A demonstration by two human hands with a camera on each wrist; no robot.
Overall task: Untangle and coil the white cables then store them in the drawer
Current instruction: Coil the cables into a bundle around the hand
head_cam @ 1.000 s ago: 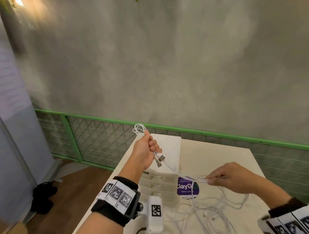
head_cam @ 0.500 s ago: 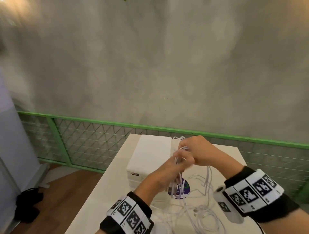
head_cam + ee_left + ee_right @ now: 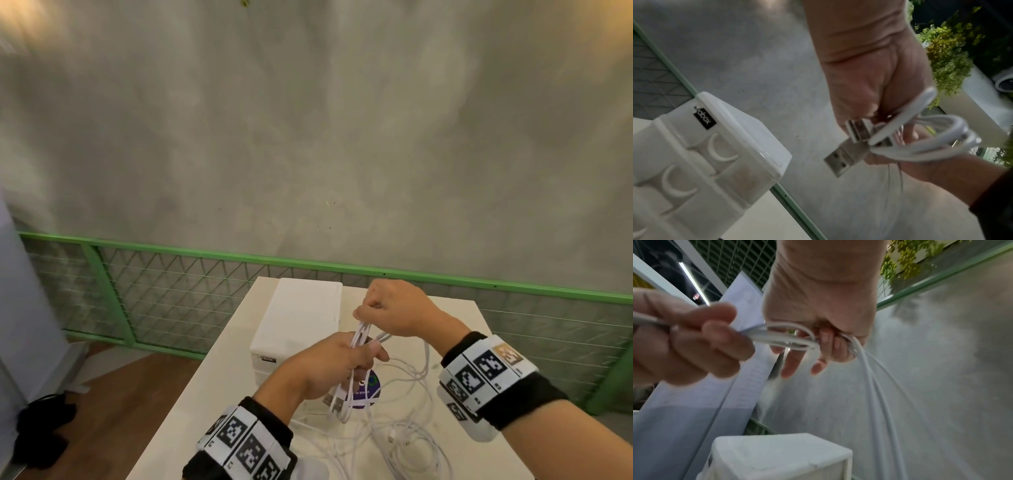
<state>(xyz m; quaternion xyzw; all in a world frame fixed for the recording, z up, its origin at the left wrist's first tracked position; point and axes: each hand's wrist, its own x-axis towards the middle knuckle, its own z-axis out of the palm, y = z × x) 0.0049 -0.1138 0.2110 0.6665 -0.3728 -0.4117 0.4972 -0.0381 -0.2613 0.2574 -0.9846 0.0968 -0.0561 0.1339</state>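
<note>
My left hand (image 3: 337,363) grips a small coil of white cable (image 3: 359,342) above the table, with two metal USB plugs (image 3: 846,146) sticking out below the fist. Just beyond it, my right hand (image 3: 394,310) pinches strands of the same white cable (image 3: 789,337) and loops them at the coil. From the right hand more strands (image 3: 879,402) trail down to a loose tangle of white cables (image 3: 407,442) on the table. The white drawer unit (image 3: 301,318) stands left of the hands, its drawers (image 3: 684,170) closed.
The cream table (image 3: 212,387) has its left edge over a wooden floor (image 3: 113,404). A round purple sticker (image 3: 368,390) lies under the cables. A green mesh railing (image 3: 171,291) and a grey wall (image 3: 308,137) stand behind. A black object (image 3: 41,428) lies on the floor at left.
The left hand came down and right from beside the drawer unit with its coil. The right hand rose from the table to meet it, bringing cable strands up to the coil.
</note>
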